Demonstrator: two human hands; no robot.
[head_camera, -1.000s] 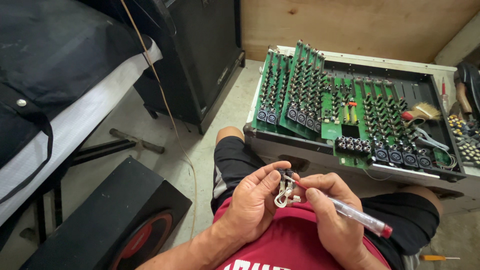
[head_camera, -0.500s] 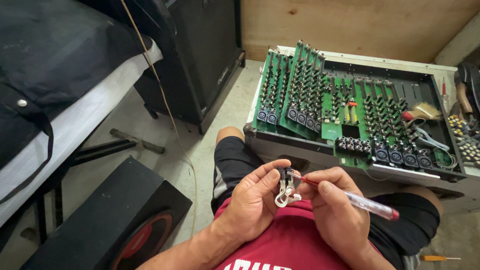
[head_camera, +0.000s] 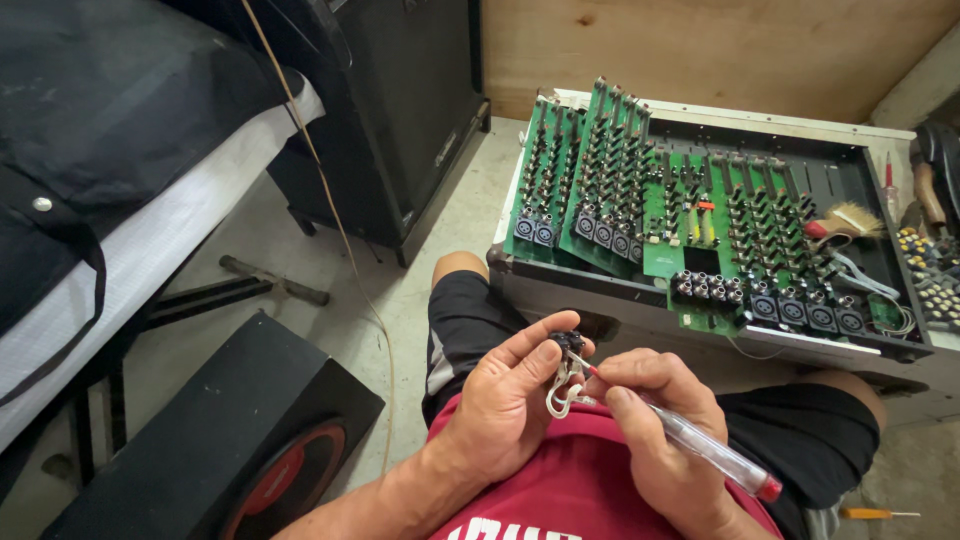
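we are pinching a small black electronic part with pale looped wire leads (head_camera: 566, 368) between the thumb and fingers of our left hand (head_camera: 505, 405), holding it up over our lap, just in front of the red shirt (head_camera: 560, 490). our right hand (head_camera: 655, 420) is gripping a clear-handled screwdriver with a red end cap (head_camera: 700, 445) like a pen, fingers closed firmly round it, and its tip is touching the part. beyond our knees, an opened audio mixer chassis with rows of green circuit boards (head_camera: 690, 225) is lying on the floor. a small brush with a red handle (head_camera: 845, 222) is resting inside it. a black speaker box with a red-ringed cone (head_camera: 215, 445) is sitting to our left.
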